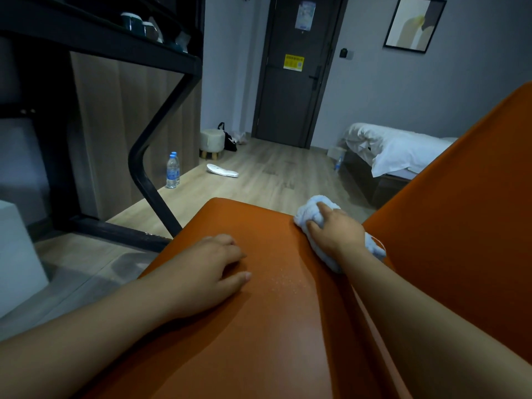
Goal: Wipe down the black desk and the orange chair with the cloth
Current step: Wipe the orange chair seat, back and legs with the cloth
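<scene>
The orange chair (259,326) is being wiped. The right hand (336,231) grips the bunched cloth (311,208) at the seat's far right corner, beside the backrest. The left hand (213,263) rests relaxed near the seat's left edge. Droplets (285,280) lie mid-seat, so the next sweep probably needs to cross them.

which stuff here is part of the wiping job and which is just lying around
Part of the job: cloth, gripped by the right hand; orange chair, with the left hand resting on its seat; black desk.

Just lying about: water bottles, small stool, black bag, flat white item on the floor, bed.
</scene>
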Action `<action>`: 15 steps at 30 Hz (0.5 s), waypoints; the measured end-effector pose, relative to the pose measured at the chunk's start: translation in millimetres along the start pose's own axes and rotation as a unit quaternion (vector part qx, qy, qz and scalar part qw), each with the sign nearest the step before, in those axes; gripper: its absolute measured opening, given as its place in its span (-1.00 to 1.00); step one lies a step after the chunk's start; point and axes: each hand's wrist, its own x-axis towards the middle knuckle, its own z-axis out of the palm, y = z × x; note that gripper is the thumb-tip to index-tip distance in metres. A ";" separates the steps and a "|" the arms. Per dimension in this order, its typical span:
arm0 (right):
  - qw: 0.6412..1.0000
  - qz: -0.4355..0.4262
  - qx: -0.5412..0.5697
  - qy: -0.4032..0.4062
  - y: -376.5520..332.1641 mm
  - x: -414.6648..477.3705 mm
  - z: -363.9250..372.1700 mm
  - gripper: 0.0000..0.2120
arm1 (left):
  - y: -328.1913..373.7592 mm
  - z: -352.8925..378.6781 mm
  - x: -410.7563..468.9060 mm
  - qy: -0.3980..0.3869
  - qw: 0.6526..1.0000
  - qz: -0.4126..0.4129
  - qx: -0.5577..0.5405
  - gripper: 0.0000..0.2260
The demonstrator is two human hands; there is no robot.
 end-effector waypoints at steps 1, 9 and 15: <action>1.000 -0.007 -0.003 0.000 -7.9 2.1 2.5 -0.49 | -3.1 -1.7 -3.4 0.012 1.000 0.004 0.005 -0.63; 0.995 -0.095 0.030 -0.023 -103.9 10.5 23.3 -0.48 | -52.4 -16.9 -35.9 0.043 0.998 -0.046 0.020 -0.57; 0.986 -0.160 0.035 -0.014 -166.2 13.6 36.2 -0.50 | -82.4 -14.3 -59.6 0.053 0.995 -0.078 -0.027 -0.57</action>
